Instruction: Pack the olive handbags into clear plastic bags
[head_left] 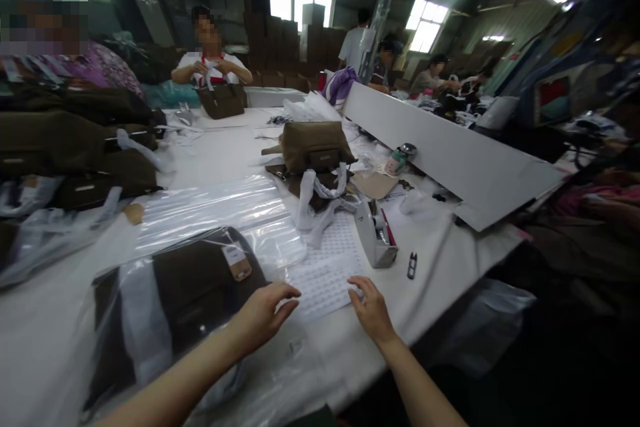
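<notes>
A tan bag (313,145) stands beside a white board (450,153).

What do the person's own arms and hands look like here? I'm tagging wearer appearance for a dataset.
Both forearms are bare: no sleeves reach into view, and there are no gloves. The left hand and right hand show no rings, watch or wristband that I can make out. Fingers are uncovered, nails short and unpainted as far as the picture resolves. No markings or tape.
</notes>
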### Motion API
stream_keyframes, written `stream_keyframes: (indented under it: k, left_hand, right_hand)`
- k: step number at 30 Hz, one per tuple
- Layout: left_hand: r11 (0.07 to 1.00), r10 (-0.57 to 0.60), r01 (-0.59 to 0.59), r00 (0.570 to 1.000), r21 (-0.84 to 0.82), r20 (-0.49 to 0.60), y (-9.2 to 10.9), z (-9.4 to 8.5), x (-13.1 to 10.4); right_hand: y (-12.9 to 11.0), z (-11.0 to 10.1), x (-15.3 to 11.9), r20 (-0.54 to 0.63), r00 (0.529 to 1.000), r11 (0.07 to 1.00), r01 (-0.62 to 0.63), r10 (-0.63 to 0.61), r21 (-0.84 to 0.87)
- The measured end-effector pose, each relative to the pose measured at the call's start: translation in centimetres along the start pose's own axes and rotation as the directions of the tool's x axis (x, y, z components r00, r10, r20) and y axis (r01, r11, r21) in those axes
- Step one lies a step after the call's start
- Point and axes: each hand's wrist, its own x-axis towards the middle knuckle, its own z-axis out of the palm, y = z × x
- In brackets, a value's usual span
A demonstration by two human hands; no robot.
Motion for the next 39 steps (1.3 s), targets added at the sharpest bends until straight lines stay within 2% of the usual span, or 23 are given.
stream_keyframes:
  k: [3,6,8,11,14,17,20,22,26,29,33,39]
  left_hand:
    - [0.996,-0.08,0.078,0.995,0.039,0.059,-1.2,1.7,6.9]
    - [0.98,-0.178,0.167,0.979,0.112,0.095,-3.0,3.6,12.0]
    - [0.961,-0.245,0.222,0.961,0.167,0.132,-3.9,4.8,14.1]
    - [0.932,-0.33,0.284,0.923,0.227,0.2,-4.5,6.1,15.8]
    - [0.924,-0.363,0.303,0.889,0.234,0.279,-4.4,6.8,16.6]
    - [0.937,-0.344,0.298,0.883,0.185,0.32,-3.9,7.1,16.9]
    - [0.934,-0.355,0.35,0.871,0.076,0.341,-3.3,7.2,17.0]
    - [0.914,-0.35,0.402,0.842,-0.045,0.412,-2.9,7.1,16.8]
    - [0.829,-0.206,0.459,0.782,-0.32,0.588,-2.3,6.6,16.2]
    - [0.76,-0.127,0.487,0.76,-0.43,0.638,-2.1,6.4,15.7]
    - [0.707,-0.069,0.492,0.763,-0.509,0.642,-1.8,6.2,15.0]
    - [0.666,0.004,0.432,0.813,-0.608,0.583,-1.0,6.3,14.1]
  right_hand:
    - [0.9,0.4,2.2,0.05,0.998,0.999,-0.045,0.044,0.023]
    - [1.2,1.8,3.5,0.091,0.993,0.996,-0.078,0.074,0.044]
    - [1.8,2.6,4.0,0.094,0.991,0.993,-0.104,0.098,0.054]
    - [3.1,2.8,4.4,0.031,0.985,0.985,-0.168,0.167,0.045]
    - [4.6,2.3,4.3,-0.039,0.973,0.973,-0.228,0.229,0.02]
    - [5.4,2.2,4.1,-0.032,0.971,0.971,-0.238,0.238,0.016]
    - [5.1,2.4,3.9,-0.023,0.973,0.974,-0.229,0.229,0.008]
    - [4.5,2.5,3.8,-0.018,0.975,0.975,-0.223,0.223,-0.006]
    - [3.1,2.4,3.2,-0.023,0.972,0.971,-0.233,0.232,-0.051]
    - [2.4,2.4,2.8,-0.035,0.961,0.96,-0.275,0.274,-0.051]
    - [1.6,2.0,2.7,-0.004,0.95,0.95,-0.312,0.312,-0.025]
    - [0.3,1.2,3.2,0.056,0.957,0.955,-0.278,0.284,-0.102]
